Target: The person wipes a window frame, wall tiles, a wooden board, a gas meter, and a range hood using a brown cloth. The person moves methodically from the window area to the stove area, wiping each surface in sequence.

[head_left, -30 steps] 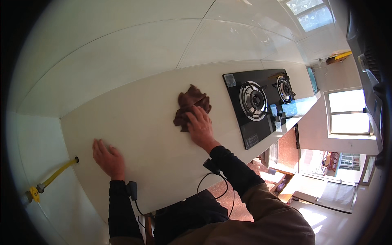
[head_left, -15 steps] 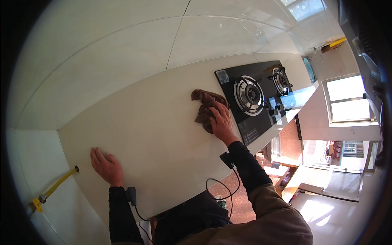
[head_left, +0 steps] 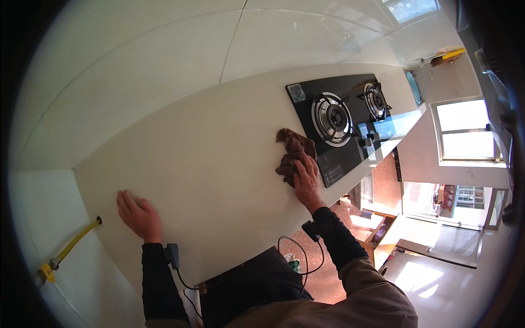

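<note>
A crumpled brown cloth (head_left: 295, 151) lies on the pale countertop (head_left: 208, 158), close against the left edge of the black gas stove (head_left: 342, 128). My right hand (head_left: 307, 183) presses on the near part of this cloth, its fingers curled over the folds. Far to the left, my left hand (head_left: 138, 216) rests flat on the bare counter with its fingers stretched out, holding nothing. The underside of the cloth and the fingertips pressing into it are partly hidden.
A yellow gas hose (head_left: 76, 243) comes through a hole at the counter's left end. Tiled wall (head_left: 136, 76) bounds the far side. Black cables (head_left: 301, 271) hang from devices at both wrists. A blue item (head_left: 414, 87) stands past the stove, and a window (head_left: 465, 131) is at right.
My right hand has slid the cloth to the right and toward me, along the stove's left edge. My left hand stays flat on the counter; the view has shifted slightly.
</note>
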Available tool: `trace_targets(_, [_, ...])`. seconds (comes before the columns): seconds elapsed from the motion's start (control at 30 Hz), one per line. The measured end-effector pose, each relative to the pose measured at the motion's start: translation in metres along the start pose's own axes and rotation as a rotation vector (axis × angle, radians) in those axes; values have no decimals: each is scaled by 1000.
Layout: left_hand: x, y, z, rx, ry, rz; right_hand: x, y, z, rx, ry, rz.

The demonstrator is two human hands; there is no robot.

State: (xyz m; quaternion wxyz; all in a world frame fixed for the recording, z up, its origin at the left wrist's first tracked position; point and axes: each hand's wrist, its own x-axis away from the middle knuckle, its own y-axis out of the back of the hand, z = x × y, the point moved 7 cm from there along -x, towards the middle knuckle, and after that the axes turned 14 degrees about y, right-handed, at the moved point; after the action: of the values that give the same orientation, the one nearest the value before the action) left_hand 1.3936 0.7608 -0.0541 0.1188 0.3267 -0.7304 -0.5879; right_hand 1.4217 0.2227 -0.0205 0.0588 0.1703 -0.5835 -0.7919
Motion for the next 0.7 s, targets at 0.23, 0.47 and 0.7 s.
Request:
trace_targets(0.23, [-6,-5,2,-23,-14,13,21,-28,110,-185,259,153])
trace_targets(0.47, [-3,-8,5,-28,-53,-29,50,20,33,-143,132,137])
trace_targets(0.7, [-7,-12,10,-44,-28,25,91,19,46,-84,77,45])
